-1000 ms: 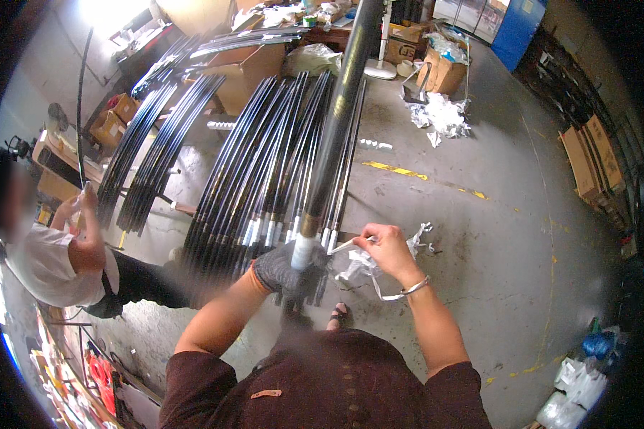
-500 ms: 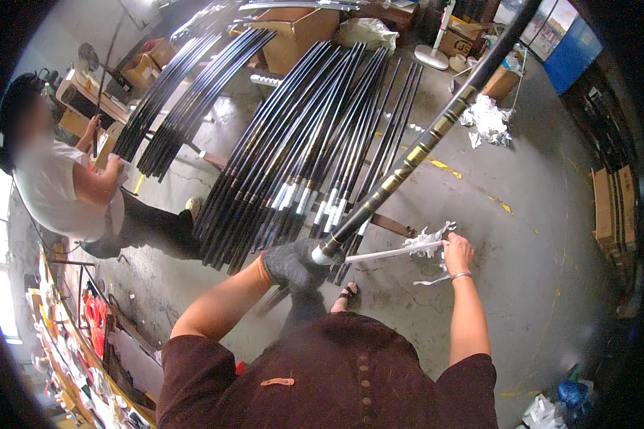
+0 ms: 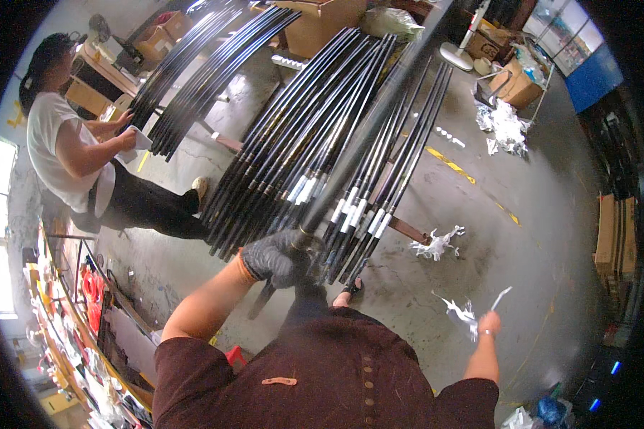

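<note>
One grey-gloved left hand point(image 3: 275, 259): is grasping a long, dark, round pole point(image 3: 367, 139)
Pole: is slanting up above slim, glossy black poles point(image 3: 286, 143)
Bare right hand point(image 3: 489, 323): is clutching thin white strips point(image 3: 466, 313)

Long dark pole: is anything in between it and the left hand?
Yes, just the grey glove on the left hand, which is wrapped around the pole. Nothing else visible comes between them, though the grip hides part of the pole.
</note>
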`<move>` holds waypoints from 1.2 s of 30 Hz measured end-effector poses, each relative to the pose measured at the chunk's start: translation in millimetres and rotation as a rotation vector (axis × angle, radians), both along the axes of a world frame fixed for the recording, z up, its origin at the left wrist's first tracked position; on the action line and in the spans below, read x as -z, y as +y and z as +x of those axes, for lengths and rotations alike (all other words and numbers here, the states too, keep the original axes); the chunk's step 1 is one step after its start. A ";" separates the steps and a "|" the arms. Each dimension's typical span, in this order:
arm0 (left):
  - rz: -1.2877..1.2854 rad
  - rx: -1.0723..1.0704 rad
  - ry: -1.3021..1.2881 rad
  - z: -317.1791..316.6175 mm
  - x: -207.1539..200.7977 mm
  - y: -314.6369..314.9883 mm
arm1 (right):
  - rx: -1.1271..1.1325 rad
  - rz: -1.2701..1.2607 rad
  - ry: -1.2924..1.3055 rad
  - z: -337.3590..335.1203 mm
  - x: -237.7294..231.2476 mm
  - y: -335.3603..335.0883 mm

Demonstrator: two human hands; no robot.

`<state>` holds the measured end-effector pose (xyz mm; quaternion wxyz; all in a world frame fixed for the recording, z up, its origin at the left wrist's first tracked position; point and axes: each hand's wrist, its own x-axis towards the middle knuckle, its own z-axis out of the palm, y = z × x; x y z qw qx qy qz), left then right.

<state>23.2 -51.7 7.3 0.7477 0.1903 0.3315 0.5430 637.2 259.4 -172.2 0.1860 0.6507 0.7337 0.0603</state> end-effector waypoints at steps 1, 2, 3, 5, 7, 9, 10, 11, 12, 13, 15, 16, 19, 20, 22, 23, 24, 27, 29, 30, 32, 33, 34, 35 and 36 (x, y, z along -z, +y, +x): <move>0.031 -0.017 0.054 -10.8 3.8 -3.3 | 0.071 -0.008 0.015 22.7 1.6 -13.2; 0.005 -0.135 0.109 -19.4 8.8 -8.2 | 0.143 -0.016 0.029 38.9 -1.5 -21.9; -0.021 -0.267 0.165 -24.7 12.8 -15.6 | 0.218 -0.098 0.075 28.6 -18.1 -30.5; -0.046 -0.460 0.395 -54.1 42.4 -21.5 | 0.326 -0.215 0.081 52.0 -20.9 -55.9; -0.103 -0.602 0.643 -80.9 64.2 -20.7 | 0.305 -0.268 0.115 82.2 5.4 -91.5; -0.172 -0.712 0.834 -98.4 92.9 -28.4 | 0.409 -0.370 0.029 61.4 10.0 -119.2; -0.202 -0.759 0.922 -108.0 112.0 -31.0 | 0.452 -0.421 0.055 59.6 13.5 -134.9; -0.267 -0.736 1.024 -118.0 137.2 -38.7 | 0.548 -0.461 0.074 27.7 -1.1 -140.6; -0.326 -0.691 1.127 -128.5 162.4 -41.7 | 0.465 -0.552 0.015 25.9 3.7 -151.0; -0.380 -0.647 1.228 -138.2 187.0 -43.3 | 0.473 -0.585 -0.022 13.9 6.7 -159.4; -0.492 -0.496 1.530 -148.5 216.6 -40.6 | 0.380 -0.629 -0.032 20.8 16.1 -166.5; -0.560 -0.416 1.614 -153.9 223.2 -34.7 | 0.416 -0.590 0.026 17.1 11.7 -169.8; -0.710 -0.249 1.769 -166.4 239.2 -16.0 | 0.523 -0.492 0.136 -8.2 -10.6 -178.1; -0.728 -0.255 1.790 -168.6 241.7 -13.0 | 0.556 -0.473 0.133 -37.5 -34.1 -177.3; -0.773 -0.232 1.765 -173.7 245.0 -3.4 | 0.547 -0.462 0.077 -40.7 -50.7 -174.1; -0.780 -0.219 1.795 -177.9 254.5 -3.6 | 0.516 -0.441 0.066 -27.6 -46.7 -173.4; -0.787 -0.199 1.824 -181.0 269.1 -5.7 | 0.488 -0.424 0.051 -11.6 -42.4 -174.9; -0.704 -0.344 1.935 -177.9 298.5 -11.7 | 0.492 -0.475 -0.020 -16.2 -49.5 -185.9; -0.594 -0.556 1.991 -171.3 310.2 -12.0 | 0.515 -0.518 -0.022 -41.5 -56.0 -188.1; -0.528 -0.624 2.038 -169.2 318.5 -14.2 | 0.528 -0.531 0.002 -47.7 -57.7 -188.4; -0.426 -0.630 1.810 -147.5 282.5 0.1 | 0.543 -0.539 0.034 -60.5 -56.6 -197.5; -0.410 -0.595 1.728 -135.4 282.8 3.2 | 0.528 -0.533 0.035 -66.8 -55.8 -197.4; -0.399 -0.562 1.645 -123.2 283.3 6.3 | 0.513 -0.525 0.037 -69.6 -55.1 -196.1; -0.295 -0.487 1.924 -109.8 281.9 13.3 | 0.489 -0.521 0.032 -67.0 -52.1 -196.3; -0.298 -0.434 1.869 -101.7 280.4 19.4 | 0.467 -0.518 0.027 -65.1 -46.3 -197.1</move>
